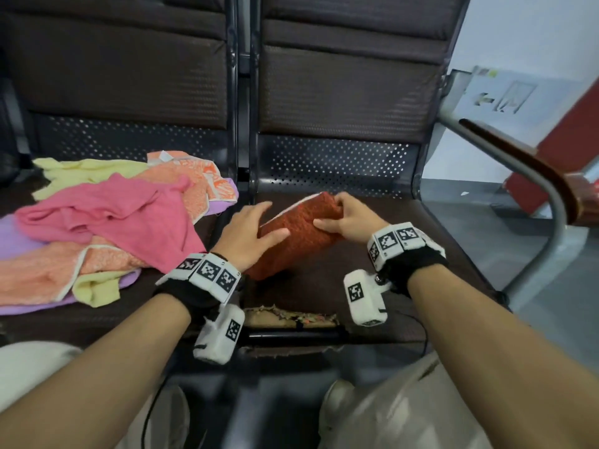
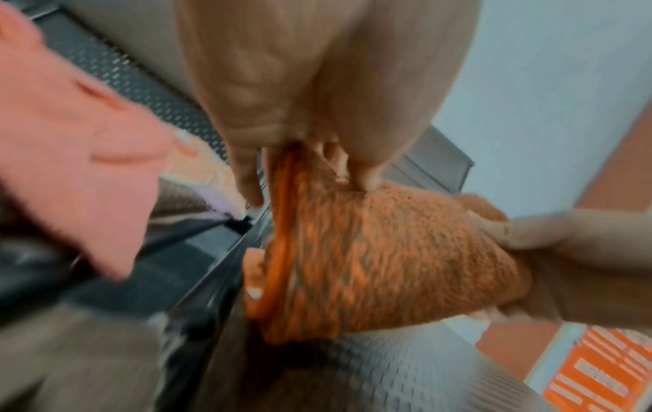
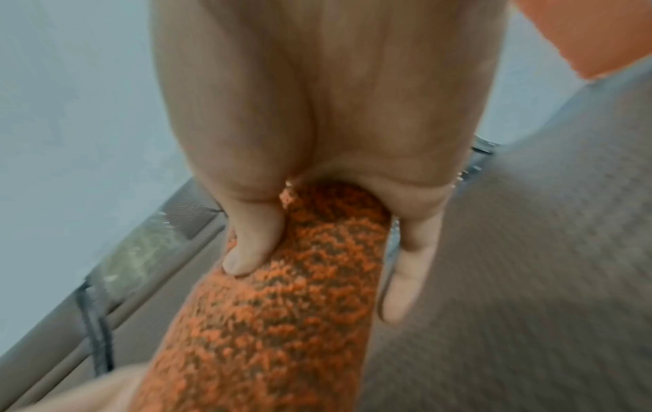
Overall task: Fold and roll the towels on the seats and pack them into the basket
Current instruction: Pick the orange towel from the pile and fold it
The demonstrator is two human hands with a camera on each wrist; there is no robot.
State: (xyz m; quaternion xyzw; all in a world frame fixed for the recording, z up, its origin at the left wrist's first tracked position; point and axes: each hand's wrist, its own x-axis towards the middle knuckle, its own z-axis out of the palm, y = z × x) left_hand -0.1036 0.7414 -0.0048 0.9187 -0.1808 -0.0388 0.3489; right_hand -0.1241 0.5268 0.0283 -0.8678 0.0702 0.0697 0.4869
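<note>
A rolled rust-orange towel (image 1: 298, 241) lies slanted on the right seat (image 1: 372, 286). My left hand (image 1: 275, 220) holds its near lower end, thumb on top and fingers stretched along the far side. My right hand (image 1: 327, 215) grips the upper end, fingers curled over it and thumb pressed into the near side. The left wrist view shows the towel (image 2: 370, 264) wedged between thumb and fingers of my left hand (image 2: 307, 186). The right wrist view shows my right hand (image 3: 321, 278) straddling the roll (image 3: 275, 306). No basket is in view.
A loose pile of towels covers the left seat: pink (image 1: 113, 215), yellow (image 1: 81, 173), patterned orange (image 1: 194, 179) and purple (image 1: 19, 234). A metal and wood armrest (image 1: 525, 176) rises at the right. The seat's front edge is torn (image 1: 291, 315). My knees sit below.
</note>
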